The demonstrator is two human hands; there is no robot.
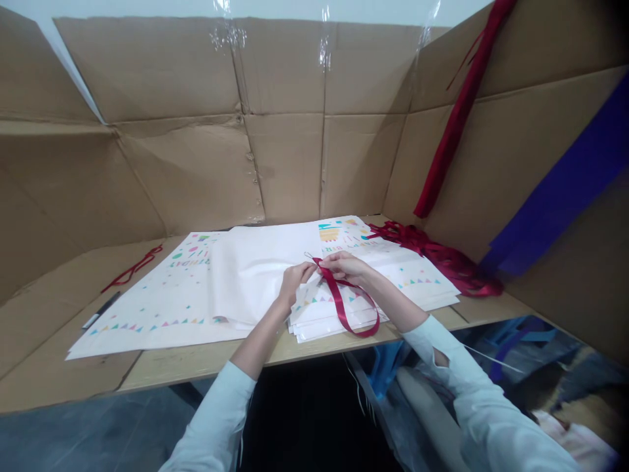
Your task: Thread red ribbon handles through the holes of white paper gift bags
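A red ribbon point(340, 308) hangs in a loop over the printed sheets, its upper end between my two hands. My left hand point(296, 276) is closed near the ribbon's end, fingertips pinched at a thin loop point(308, 255) that rises above them. Close beside it on the right, my right hand point(344, 264) pinches the red ribbon. Beneath both hands lies a stack of white sheets point(422, 295) with coloured birthday print. A blank white sheet point(260, 262) lies to the left, partly over another printed sheet point(162, 305).
Red ribbons point(442, 262) are piled at the right. A thin red cord point(132, 267) and a dark pen point(101, 309) lie at the left. Cardboard walls point(196, 170) enclose the table point(177, 367); a red strip point(455, 131) and a blue strip point(560, 183) hang on the right wall.
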